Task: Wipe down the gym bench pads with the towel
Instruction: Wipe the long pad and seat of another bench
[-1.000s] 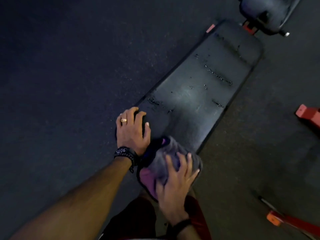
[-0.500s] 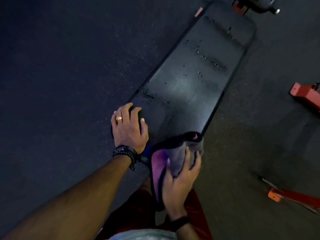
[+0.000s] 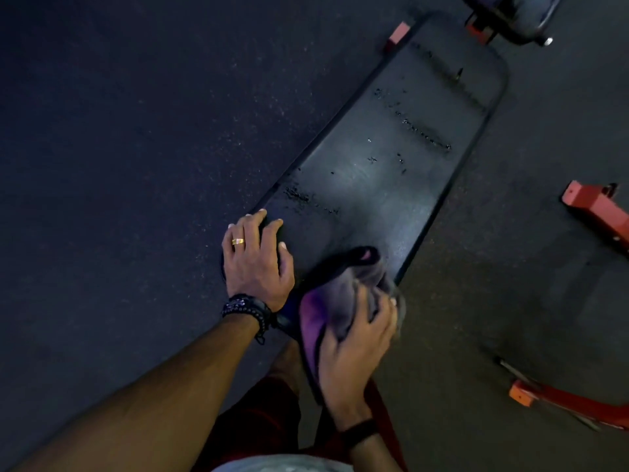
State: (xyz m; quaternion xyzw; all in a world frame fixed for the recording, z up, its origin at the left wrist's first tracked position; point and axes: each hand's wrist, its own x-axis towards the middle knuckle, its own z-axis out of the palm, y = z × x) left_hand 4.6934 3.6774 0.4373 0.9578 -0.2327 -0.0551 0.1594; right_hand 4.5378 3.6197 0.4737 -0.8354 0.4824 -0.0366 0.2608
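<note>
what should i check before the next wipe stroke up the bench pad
1. Towel held: ok, right hand grips it at the pad's near right corner.
2. Left hand bracing: ok, it rests on the bench pad near its left edge.
3. Pad clean ahead: not ok, dark droplets remain along the middle and far end.
4. Path ahead free of objects: ok.
5. Towel lying flat: not ok, it is bunched.
6. Towel dampness: cannot tell.
</note>
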